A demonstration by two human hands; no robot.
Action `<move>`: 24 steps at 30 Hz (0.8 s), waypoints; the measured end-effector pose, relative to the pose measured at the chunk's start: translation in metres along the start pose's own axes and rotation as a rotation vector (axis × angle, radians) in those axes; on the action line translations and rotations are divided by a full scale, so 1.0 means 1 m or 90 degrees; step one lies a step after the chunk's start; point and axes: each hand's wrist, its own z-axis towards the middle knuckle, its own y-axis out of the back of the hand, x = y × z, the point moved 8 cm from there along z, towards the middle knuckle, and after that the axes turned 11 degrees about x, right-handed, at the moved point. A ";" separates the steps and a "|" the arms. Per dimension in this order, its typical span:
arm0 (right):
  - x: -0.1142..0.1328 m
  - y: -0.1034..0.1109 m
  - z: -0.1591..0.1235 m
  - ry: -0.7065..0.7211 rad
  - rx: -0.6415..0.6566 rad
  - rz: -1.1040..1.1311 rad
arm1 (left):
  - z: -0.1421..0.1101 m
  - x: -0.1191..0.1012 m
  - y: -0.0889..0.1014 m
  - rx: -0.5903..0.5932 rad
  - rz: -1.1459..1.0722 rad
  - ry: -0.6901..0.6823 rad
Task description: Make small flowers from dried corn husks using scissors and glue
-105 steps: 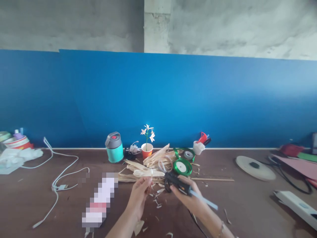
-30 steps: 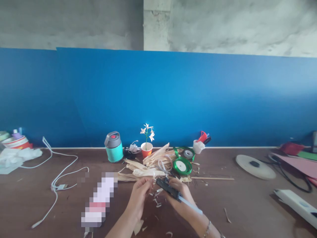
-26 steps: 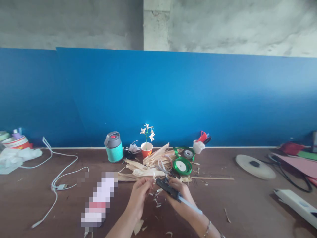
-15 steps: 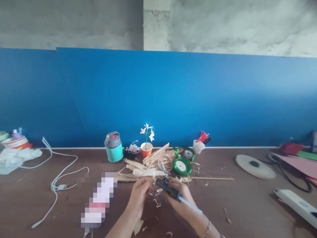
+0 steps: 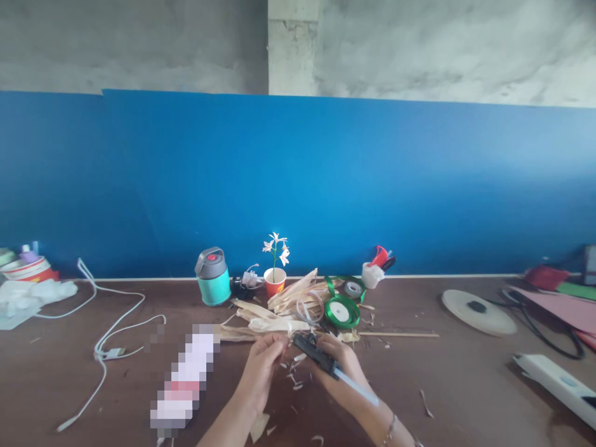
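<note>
My right hand is wrapped round a black hot glue gun, with a long translucent glue stick jutting from its rear toward my wrist. The gun's front end points left, close to the fingertips of my left hand. Those fingers are pinched together; whatever lies between them is too small to make out. Just beyond both hands lie pale dried husks. Small pale scraps are scattered on the table between my forearms.
Green ribbon spools and a thin stick lie right of the husks. Behind stand a paper cup holding a white flower stem, a teal flask and a white cup. White cables trail left; a round lid lies right.
The view has shifted very slightly. Both hands and the glue gun keep almost the same position and grip.
</note>
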 end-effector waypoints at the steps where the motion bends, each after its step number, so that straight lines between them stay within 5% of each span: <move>1: 0.000 0.000 0.000 -0.003 0.009 -0.008 | 0.000 0.000 -0.001 0.004 -0.008 0.002; 8: -0.027 0.025 -0.008 -0.171 0.091 -0.208 | 0.002 -0.005 0.007 -0.017 -0.042 -0.039; 14: -0.105 0.082 -0.033 -0.380 0.121 -0.359 | 0.005 -0.004 0.016 -0.033 -0.045 -0.066; 18: -0.152 0.100 -0.047 -0.489 0.118 -0.417 | 0.006 -0.003 0.016 -0.038 -0.050 -0.063; 21: -0.155 0.103 -0.049 -0.520 0.100 -0.437 | 0.006 -0.003 0.016 -0.038 -0.047 -0.064; 24: -0.124 0.104 -0.041 -0.537 0.018 -0.486 | 0.007 -0.002 0.018 -0.034 -0.032 -0.060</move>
